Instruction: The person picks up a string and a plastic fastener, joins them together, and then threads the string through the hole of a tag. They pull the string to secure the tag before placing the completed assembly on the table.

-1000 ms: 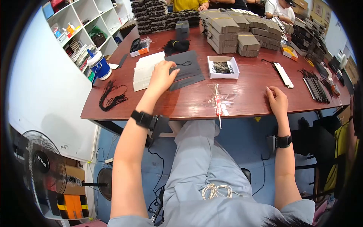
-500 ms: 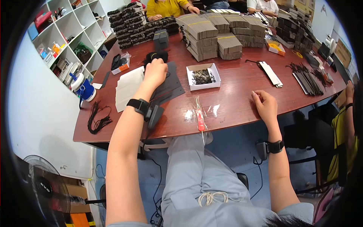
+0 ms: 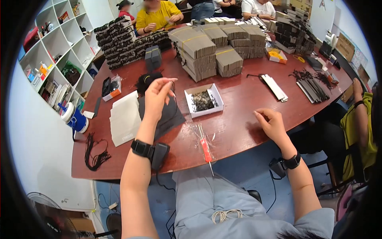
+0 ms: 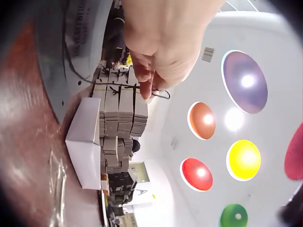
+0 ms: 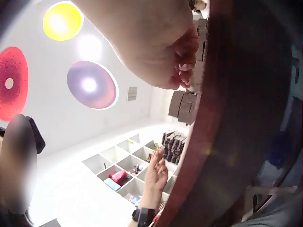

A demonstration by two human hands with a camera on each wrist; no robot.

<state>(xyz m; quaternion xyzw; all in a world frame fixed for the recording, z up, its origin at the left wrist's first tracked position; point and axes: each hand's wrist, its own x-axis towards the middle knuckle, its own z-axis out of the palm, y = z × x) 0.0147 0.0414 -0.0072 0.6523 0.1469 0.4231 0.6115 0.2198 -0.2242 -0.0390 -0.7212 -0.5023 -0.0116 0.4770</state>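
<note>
Raised over the dark grey cards (image 3: 170, 120), my left hand (image 3: 156, 97) pinches a thin black cord between thumb and fingertips. In the left wrist view the cord (image 4: 113, 84) trails from beside the printed dark card (image 4: 83, 47) up to the left hand (image 4: 163, 47), its short end sticking out past the fingers. A black cord bundle (image 3: 148, 79) lies just behind that hand. My right hand (image 3: 272, 125) is loosely curled near the table's front edge and holds nothing; in the right wrist view the right hand (image 5: 151, 47) shows from below.
Pale cards (image 3: 124, 119) lie left of the dark ones. A white box (image 3: 203, 100) of small dark pieces stands between the hands, with a red-handled tool (image 3: 205, 149) in front. Stacked grey bundles (image 3: 199, 47) stand behind; white strips (image 3: 274, 87) and a blue jug (image 3: 75, 118) flank them.
My left hand moved from the dark cards to the cord bundle, then came up and away with a cord in its fingers. My right hand stays near the edge. The head view has shifted.
</note>
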